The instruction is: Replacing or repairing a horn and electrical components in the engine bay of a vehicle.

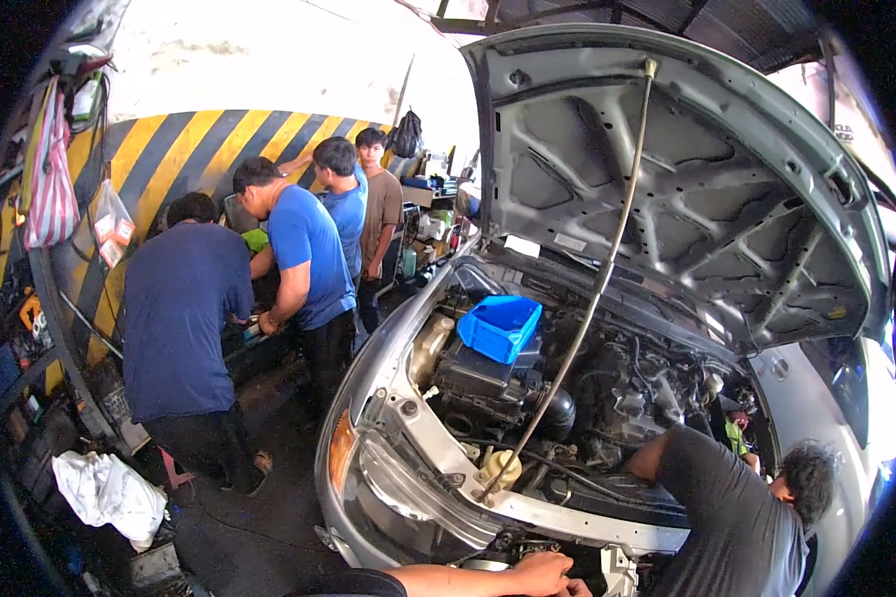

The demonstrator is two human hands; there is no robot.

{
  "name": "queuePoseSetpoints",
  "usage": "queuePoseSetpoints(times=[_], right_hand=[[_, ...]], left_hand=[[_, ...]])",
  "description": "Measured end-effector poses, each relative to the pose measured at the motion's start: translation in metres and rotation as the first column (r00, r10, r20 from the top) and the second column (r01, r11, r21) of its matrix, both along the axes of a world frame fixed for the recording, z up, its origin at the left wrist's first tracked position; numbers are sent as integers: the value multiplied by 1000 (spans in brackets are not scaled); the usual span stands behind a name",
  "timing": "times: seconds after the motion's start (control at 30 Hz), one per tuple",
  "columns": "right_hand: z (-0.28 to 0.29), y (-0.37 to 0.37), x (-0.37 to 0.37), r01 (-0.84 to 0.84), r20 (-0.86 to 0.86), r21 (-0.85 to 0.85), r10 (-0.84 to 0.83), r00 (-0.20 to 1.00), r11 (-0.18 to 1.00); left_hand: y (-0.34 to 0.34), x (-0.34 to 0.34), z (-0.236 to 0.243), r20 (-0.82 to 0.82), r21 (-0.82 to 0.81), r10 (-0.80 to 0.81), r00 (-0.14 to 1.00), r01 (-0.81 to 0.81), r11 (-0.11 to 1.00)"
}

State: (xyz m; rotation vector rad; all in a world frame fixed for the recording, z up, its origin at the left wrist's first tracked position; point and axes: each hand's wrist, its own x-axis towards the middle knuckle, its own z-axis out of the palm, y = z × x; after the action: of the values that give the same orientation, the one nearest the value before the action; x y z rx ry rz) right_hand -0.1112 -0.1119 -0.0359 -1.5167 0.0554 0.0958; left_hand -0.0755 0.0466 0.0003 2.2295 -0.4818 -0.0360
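From the lower edge, my left forearm reaches across the car's open front end. My left hand (541,574) is closed, its fingers curled downward at the front of the bay; whatever they grip is hidden. Just beside it, a small part of my right hand (575,589) shows at the picture's bottom edge, its fingers mostly cut off. Both hands are below the pale front crossmember (558,513), next to a white metal bracket (619,571). Dark parts and fittings lie behind the hands.
A hood prop rod (607,269) holds up the hood (667,179). A blue plastic bin (501,328) sits on the engine bay's left side. To my right, a co-worker (732,512) leans into the bay. Several people stand at a bench at left, near a white sack (110,497).
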Motion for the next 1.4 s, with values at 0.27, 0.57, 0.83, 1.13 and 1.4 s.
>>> queuePoseSetpoints(times=[0.27, 0.57, 0.83, 1.13, 1.4], right_hand=[[15, 9, -1, 39, 0, -57, -39, 999, 998], [39, 21, -6, 113, 211, -323, -45, 976, 940], [43, 15, -8, 57, 31, -273, -51, 998, 960], [39, 11, -1, 154, 282, -542, 6, 959, 826], [42, 7, 0, 127, 398, -643, 187, 898, 755]], left_hand=[[-18, 15, -27, -404, -314, 123, 907, -263, 912], [-4, 14, -21, -370, -340, 49, 928, -184, 922], [8, 5, -34, 7, -290, -16, 1000, 17, 957], [24, 10, -19, 187, -8, -270, 945, 276, 961], [30, 10, -11, 142, -65, -281, 949, 292, 954]])
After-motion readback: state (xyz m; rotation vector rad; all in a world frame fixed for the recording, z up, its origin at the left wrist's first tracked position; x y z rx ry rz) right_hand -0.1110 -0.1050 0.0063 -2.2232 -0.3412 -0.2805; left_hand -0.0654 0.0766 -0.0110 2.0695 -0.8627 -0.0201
